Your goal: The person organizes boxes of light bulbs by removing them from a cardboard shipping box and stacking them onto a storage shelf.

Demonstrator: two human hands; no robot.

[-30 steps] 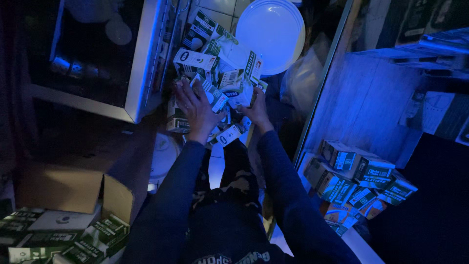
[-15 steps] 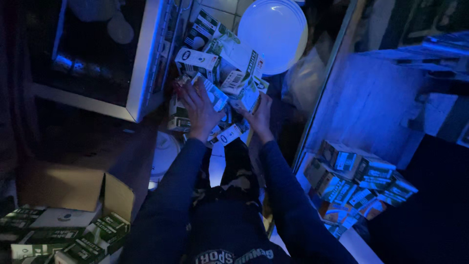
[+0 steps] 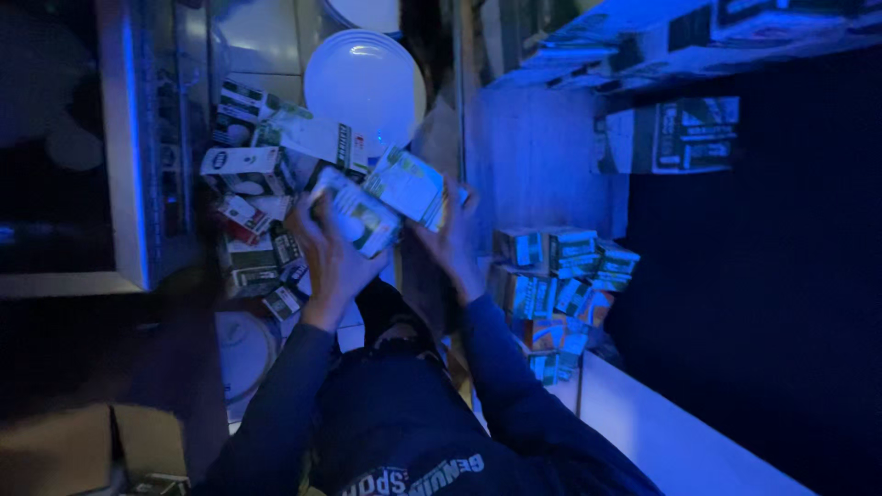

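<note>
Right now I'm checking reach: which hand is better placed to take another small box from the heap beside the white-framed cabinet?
Probably the left hand: it is next to the heap, though it holds a box. The right hand, holding another box, is farther off.

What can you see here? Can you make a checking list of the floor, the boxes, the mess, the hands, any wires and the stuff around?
Surface: pale tiled floor, dim under blue light.
Job's things: two small printed cartons, one in the left hand, one in the right hand.
Clutter: heap of similar cartons on the floor; round white plate beyond them.
Grippers: left hand and right hand both raised, each gripping its carton.
Cables: nothing seen.
Surroundings: stacked cartons at right, shelf with boxes above, brown cardboard box at lower left.
</note>
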